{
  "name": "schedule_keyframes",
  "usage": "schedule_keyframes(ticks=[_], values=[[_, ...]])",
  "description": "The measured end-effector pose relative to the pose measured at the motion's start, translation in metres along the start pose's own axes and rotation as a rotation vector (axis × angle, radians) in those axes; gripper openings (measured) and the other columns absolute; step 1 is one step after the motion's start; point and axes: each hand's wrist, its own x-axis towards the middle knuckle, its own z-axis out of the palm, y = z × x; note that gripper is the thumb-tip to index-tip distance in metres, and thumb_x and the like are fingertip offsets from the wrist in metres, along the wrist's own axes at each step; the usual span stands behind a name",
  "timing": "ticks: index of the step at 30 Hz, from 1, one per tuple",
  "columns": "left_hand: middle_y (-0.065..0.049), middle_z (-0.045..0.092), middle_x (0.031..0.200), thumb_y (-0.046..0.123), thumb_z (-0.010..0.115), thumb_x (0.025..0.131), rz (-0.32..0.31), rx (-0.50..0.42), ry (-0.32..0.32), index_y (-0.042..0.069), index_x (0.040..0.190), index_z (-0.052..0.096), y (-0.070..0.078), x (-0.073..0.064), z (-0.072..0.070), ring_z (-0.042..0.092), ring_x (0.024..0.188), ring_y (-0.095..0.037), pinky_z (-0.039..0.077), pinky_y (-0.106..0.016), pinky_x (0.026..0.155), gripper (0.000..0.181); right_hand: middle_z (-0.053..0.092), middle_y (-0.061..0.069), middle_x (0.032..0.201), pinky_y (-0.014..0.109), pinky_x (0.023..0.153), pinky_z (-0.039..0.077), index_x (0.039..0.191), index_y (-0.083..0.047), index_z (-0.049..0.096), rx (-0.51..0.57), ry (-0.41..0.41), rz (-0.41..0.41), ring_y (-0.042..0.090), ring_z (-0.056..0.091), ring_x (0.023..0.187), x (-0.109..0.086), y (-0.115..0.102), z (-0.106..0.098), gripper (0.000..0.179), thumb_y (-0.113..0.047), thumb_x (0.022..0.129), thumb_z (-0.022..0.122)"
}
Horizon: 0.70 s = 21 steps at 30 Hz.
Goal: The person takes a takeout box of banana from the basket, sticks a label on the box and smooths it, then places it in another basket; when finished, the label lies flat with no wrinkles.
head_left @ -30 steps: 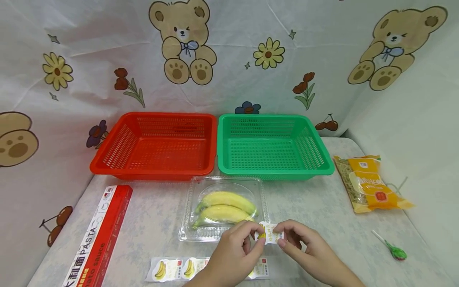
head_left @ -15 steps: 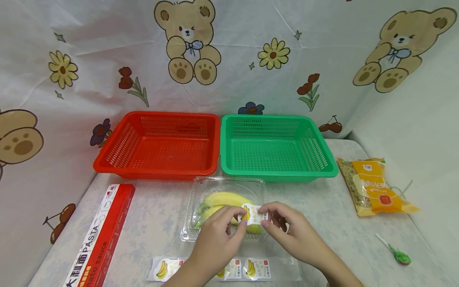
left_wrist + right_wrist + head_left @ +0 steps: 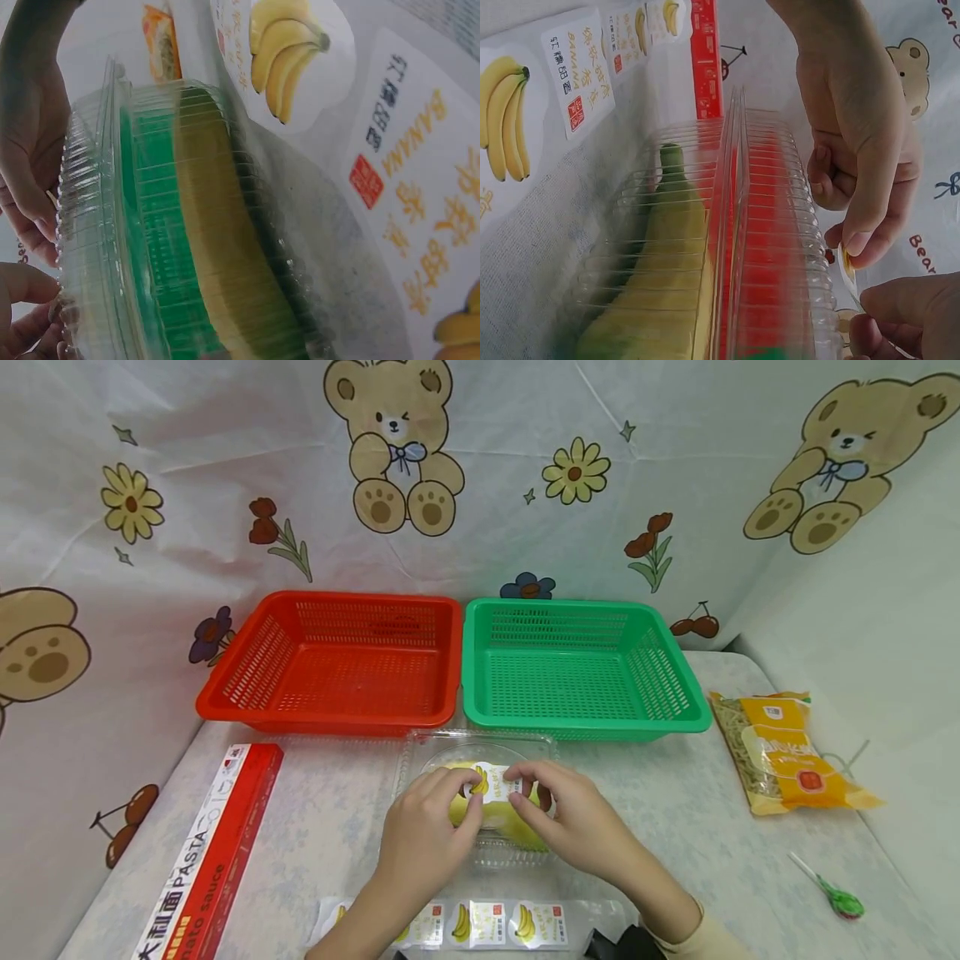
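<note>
In the head view, a white label sticker (image 3: 495, 782) printed with bananas is stretched between both hands over a clear plastic box (image 3: 414, 745). My left hand (image 3: 423, 831) pinches its left end with thumb and forefinger; my right hand (image 3: 576, 817) pinches the right end. Yellow bananas (image 3: 517, 833) lie inside the box, partly hidden by the hands. The right wrist view shows the sticker (image 3: 847, 268) nearly edge-on, just above the lid. In the left wrist view a banana (image 3: 217, 225) shows through the ribbed box wall.
A sheet of banana stickers (image 3: 491, 927) lies near the front edge. Red (image 3: 330, 724) and green (image 3: 585, 727) baskets stand behind the box. A red pasta box (image 3: 217, 852) is at left; a yellow noodle bag (image 3: 787, 752) and a green lollipop (image 3: 840, 900) lie at right.
Both hands have carried the sticker away from the body and leftward, from the box's front right corner to above its lid. More of the sticker sheet's right part shows.
</note>
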Motion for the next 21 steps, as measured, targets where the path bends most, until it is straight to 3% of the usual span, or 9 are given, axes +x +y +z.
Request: schedule_keyframes(ticks=[9,21], values=[[0.007,0.072,0.087,0.014,0.074,0.082,-0.046,0.096,-0.066,0.016,0.101,0.073,-0.014,0.002,0.005,0.059,0.073,-0.011,0.048,-0.024,0.061,0.02,0.06,-0.015,0.086,0.017,0.055,0.041,0.114,-0.017,0.068,-0.137,-0.011,0.028,-0.001,0.042,0.06,0.016,-0.002,0.014,0.022,-0.018,0.092,0.07],[0.004,0.074,0.092,0.016,0.072,0.084,-0.065,0.141,-0.121,0.013,0.109,0.072,-0.02,0.003,0.011,0.055,0.072,-0.012,0.044,-0.022,0.06,0.026,0.059,-0.015,0.083,0.017,0.054,0.038,0.112,-0.017,0.07,-0.301,0.016,0.014,0.001,0.042,0.062,0.018,-0.001,0.028,0.023,-0.016,0.089,0.07]])
